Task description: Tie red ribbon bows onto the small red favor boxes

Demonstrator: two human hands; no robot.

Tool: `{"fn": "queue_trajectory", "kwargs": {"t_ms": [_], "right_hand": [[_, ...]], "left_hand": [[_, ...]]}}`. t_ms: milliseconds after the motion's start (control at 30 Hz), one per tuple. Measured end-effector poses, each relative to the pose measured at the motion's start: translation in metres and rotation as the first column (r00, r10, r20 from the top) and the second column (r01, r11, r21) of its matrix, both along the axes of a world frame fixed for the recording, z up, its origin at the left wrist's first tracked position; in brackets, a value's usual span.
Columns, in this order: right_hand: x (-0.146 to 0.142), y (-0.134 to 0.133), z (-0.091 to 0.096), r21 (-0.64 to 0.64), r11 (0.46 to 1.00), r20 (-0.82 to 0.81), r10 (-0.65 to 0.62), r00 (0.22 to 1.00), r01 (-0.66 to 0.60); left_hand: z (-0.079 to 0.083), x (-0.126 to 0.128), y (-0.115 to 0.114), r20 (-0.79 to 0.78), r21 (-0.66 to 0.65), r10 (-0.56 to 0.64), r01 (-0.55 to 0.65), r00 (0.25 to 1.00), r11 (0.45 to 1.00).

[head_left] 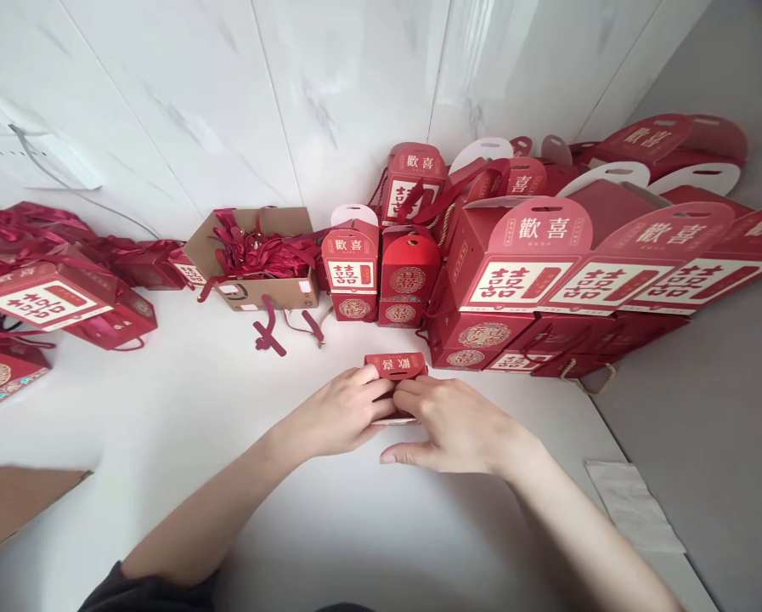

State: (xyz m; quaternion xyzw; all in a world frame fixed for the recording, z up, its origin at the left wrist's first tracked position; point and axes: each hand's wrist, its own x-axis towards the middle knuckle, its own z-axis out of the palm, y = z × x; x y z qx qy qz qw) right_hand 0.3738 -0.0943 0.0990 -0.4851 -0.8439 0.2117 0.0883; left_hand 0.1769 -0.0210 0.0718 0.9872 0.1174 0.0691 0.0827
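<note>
A small red paper gift box (397,365) with gold-toned print lies on the white table (164,408), close to the stacked boxes. Its lower part is hidden behind my fingers, and a pale edge shows beneath them. My left hand (335,412) holds its left side, and my right hand (448,425) grips its right side. The fingertips of both hands nearly meet at the front of the box.
Stacked red gift boxes (521,272) with double-happiness panels fill the back right. A cardboard box of red ribbons (253,255) stands behind, with loose ribbon pieces (269,336) before it. More red boxes (42,293) lie left; a cardboard sheet (17,510) and white paper (632,506) lie nearby.
</note>
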Motion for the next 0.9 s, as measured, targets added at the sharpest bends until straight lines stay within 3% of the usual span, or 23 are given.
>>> {"fn": "queue_trajectory", "kwargs": {"t_ms": [100,233,533,700,800,900], "right_hand": [[0.005,-0.002,0.006,0.008,1.0,-0.065,0.03,0.997,-0.029],[0.018,-0.002,0.015,0.038,0.999,-0.164,0.013,0.986,-0.006],[0.029,0.001,0.016,0.03,0.999,-0.252,0.018,0.968,-0.011],[0.027,0.001,0.01,-0.028,0.999,-0.26,-0.027,0.965,0.021],[0.028,0.001,0.007,-0.021,0.998,-0.238,-0.069,0.969,0.066],[0.028,0.001,0.007,-0.005,0.998,-0.21,-0.059,0.976,0.059]], "left_hand": [[0.006,-0.001,0.001,0.012,0.051,-0.001,0.001,1.0,0.999],[0.015,-0.008,0.004,0.01,0.106,0.083,-0.084,0.996,0.991],[0.02,-0.02,0.011,0.024,0.098,0.113,-0.115,0.993,0.989],[0.017,-0.017,0.014,0.063,-0.06,0.058,-0.054,0.996,0.997],[0.018,-0.017,0.017,0.035,-0.211,0.172,-0.161,0.984,0.964],[0.021,-0.02,0.022,0.019,-0.244,0.256,-0.244,0.967,0.939]]}}
